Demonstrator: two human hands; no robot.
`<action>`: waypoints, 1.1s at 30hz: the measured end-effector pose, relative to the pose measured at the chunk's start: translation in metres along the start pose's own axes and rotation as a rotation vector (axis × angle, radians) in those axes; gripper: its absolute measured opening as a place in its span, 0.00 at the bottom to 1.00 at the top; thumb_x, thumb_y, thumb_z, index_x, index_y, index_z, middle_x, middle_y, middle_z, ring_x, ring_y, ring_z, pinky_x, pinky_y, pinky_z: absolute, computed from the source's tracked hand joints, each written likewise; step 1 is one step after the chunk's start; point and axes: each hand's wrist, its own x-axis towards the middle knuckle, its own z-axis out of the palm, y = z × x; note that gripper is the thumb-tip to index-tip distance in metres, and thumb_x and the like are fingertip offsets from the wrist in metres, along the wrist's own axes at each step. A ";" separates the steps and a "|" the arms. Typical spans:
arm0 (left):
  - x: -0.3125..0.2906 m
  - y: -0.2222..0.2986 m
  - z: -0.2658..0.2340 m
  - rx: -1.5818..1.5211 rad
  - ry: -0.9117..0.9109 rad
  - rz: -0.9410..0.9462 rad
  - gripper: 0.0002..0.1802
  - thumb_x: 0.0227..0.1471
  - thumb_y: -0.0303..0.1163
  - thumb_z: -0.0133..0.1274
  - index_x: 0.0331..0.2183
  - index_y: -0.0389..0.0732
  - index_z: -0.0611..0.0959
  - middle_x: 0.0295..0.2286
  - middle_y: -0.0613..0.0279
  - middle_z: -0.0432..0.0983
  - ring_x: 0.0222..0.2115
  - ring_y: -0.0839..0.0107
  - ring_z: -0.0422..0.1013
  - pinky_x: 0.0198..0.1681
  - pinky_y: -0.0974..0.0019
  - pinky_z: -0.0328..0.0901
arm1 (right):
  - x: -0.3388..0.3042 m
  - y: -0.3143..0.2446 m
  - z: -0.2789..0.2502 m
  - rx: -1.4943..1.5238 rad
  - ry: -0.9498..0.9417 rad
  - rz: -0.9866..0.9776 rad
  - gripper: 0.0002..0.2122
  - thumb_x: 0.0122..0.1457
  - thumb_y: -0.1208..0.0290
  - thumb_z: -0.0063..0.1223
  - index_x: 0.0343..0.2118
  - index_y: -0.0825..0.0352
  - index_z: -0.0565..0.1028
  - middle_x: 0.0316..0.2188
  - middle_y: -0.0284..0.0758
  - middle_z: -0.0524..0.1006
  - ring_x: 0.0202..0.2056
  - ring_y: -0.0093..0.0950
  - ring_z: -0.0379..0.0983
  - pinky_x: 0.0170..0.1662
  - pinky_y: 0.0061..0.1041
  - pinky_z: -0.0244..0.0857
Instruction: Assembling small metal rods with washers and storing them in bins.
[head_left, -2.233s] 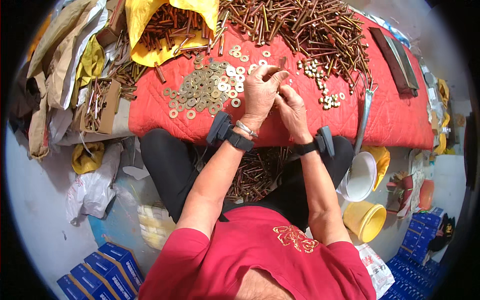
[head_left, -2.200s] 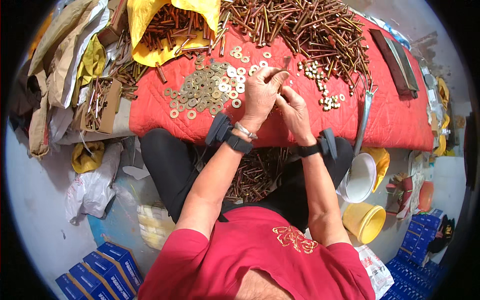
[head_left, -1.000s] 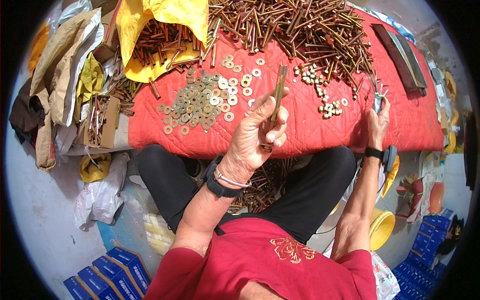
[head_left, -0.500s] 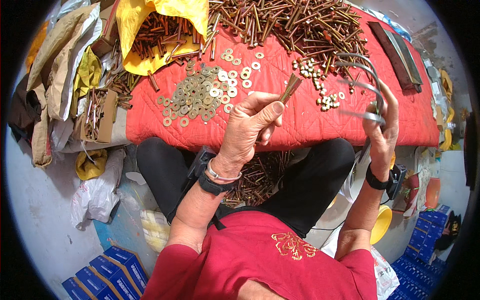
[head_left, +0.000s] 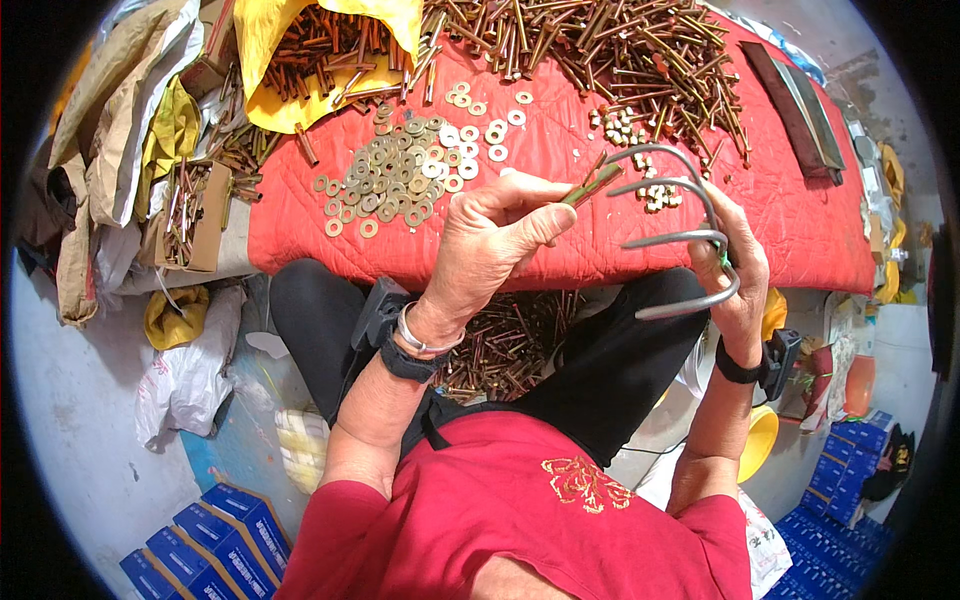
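Note:
My left hand [head_left: 497, 238] is closed, thumb against fingers, around a short brass-coloured metal sleeve [head_left: 592, 188] with a split, spread tip that points up and right. The lower part of the sleeve is hidden in my fingers. My right hand [head_left: 737, 275] grips several thick grey curved metal hooks [head_left: 680, 238], fanned out with their ends towards the left. The end of the uppermost hook comes close to the sleeve's tip; I cannot tell if they touch. A bit of green shows on the hooks by my right fingers.
Flat washers [head_left: 400, 175] lie in a heap on the red quilted cover [head_left: 310, 225]. Small nuts [head_left: 625, 130] and a large pile of bolts [head_left: 600, 45] sit further right and back. A yellow bag [head_left: 270, 100] holds more sleeves; loose bolts [head_left: 500, 345] lie between my knees.
My right hand has come left and down, bringing the hooks closer to the sleeve. The sleeve has tilted further right and slightly down in my left hand.

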 end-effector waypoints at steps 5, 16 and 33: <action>0.000 0.001 -0.001 0.020 0.015 0.000 0.09 0.50 0.28 0.59 0.37 0.39 0.82 0.20 0.68 0.74 0.13 0.86 0.59 0.13 0.80 0.49 | -0.006 0.005 -0.004 0.061 0.116 0.055 0.25 0.58 0.63 0.54 0.55 0.70 0.66 0.45 0.35 0.73 0.43 0.21 0.67 0.49 0.21 0.59; 0.001 -0.005 -0.002 -0.139 -0.029 -0.146 0.08 0.55 0.31 0.55 0.37 0.40 0.82 0.18 0.70 0.73 0.10 0.88 0.57 0.09 0.81 0.49 | -0.007 0.000 -0.006 0.047 0.047 0.090 0.25 0.58 0.62 0.53 0.55 0.70 0.66 0.46 0.37 0.73 0.45 0.22 0.67 0.49 0.22 0.58; 0.003 -0.001 -0.007 -0.221 -0.084 -0.335 0.13 0.57 0.36 0.53 0.41 0.40 0.80 0.17 0.70 0.69 0.09 0.88 0.55 0.09 0.82 0.48 | 0.004 -0.004 0.007 0.227 -0.166 0.151 0.19 0.57 0.69 0.51 0.51 0.69 0.67 0.27 0.26 0.66 0.27 0.17 0.63 0.31 0.16 0.59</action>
